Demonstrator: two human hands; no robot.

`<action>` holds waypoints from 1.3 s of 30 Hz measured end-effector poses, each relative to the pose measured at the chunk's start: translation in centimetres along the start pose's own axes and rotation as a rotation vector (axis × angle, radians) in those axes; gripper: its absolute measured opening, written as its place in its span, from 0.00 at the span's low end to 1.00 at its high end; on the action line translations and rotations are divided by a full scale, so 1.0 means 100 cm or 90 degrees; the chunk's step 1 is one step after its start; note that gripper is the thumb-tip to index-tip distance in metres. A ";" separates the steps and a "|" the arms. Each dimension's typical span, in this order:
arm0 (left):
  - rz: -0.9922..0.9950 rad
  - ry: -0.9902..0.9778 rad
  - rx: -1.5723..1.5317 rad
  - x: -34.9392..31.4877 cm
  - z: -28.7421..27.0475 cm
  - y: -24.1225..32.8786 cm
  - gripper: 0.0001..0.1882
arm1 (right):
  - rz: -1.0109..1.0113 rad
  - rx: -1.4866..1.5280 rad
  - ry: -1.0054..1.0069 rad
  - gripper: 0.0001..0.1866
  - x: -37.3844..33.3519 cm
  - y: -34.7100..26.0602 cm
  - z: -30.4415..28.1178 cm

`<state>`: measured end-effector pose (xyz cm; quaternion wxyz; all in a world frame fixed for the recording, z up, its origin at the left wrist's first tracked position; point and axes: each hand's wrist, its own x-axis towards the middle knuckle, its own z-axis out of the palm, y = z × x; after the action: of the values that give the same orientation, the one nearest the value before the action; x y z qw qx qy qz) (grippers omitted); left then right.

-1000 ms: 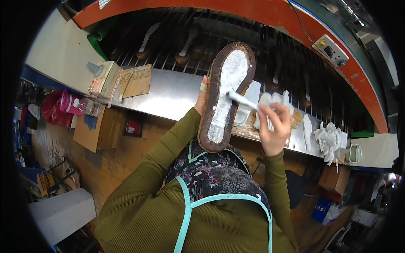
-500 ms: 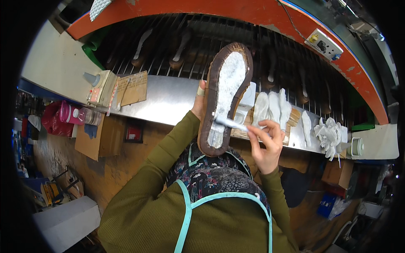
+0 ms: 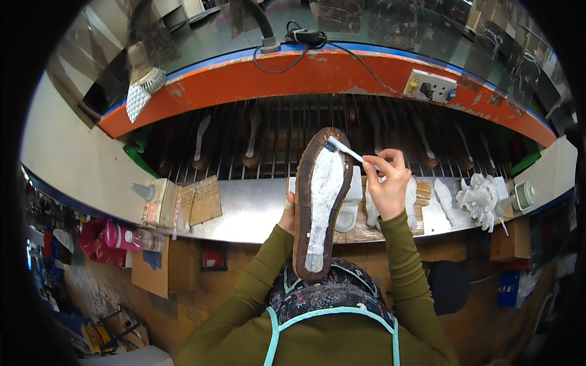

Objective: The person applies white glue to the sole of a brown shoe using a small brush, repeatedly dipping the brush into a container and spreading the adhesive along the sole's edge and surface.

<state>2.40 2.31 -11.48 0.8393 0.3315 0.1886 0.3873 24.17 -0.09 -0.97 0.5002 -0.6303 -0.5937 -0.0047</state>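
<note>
My left hand [image 3: 287, 215] grips a brown shoe [image 3: 303, 207] by its left side, fingers mostly hidden behind it. Its underside faces me, toe pointing away, with a white layer [image 3: 326, 183] inside the brown turned-in edge. My right hand [image 3: 389, 184] pinches a small brush [image 3: 348, 150] with a pale handle, much like a toothbrush. The dark brush head touches the sole near the toe, at the upper end of the white area. Beyond the shoe, partly covered by it, stands a white container [image 3: 347, 218] on the metal ledge.
A metal ledge [image 3: 256, 210] runs across, with a rack of rods [image 3: 281, 137] beyond it holding several dark shoes. An orange beam [image 3: 232, 88] spans above. Crumpled white gloves [image 3: 480, 198] lie right; a cardboard piece [image 3: 201, 201] lies left. A ridged white lamp [image 3: 139, 97] hangs upper left.
The brush has gone from near the heel to the toe end of the sole. The view has shifted, showing more of the area above the beam; the left hand keeps holding the shoe.
</note>
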 end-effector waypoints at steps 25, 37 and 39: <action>0.044 0.339 -0.122 -0.018 -0.066 0.014 0.44 | 0.076 -0.388 -0.249 0.09 -0.154 0.086 0.028; 0.189 0.296 -0.022 0.020 -0.030 0.024 0.50 | 0.433 0.679 -0.380 0.47 -0.111 -0.012 0.070; 0.224 0.272 0.044 0.021 -0.028 0.022 0.48 | 0.472 0.700 -0.234 0.42 -0.106 -0.011 0.084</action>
<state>0.93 6.15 -12.04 0.6885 0.2985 0.3139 0.5817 15.30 -2.88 -10.89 0.6070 -0.4371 -0.3300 0.5758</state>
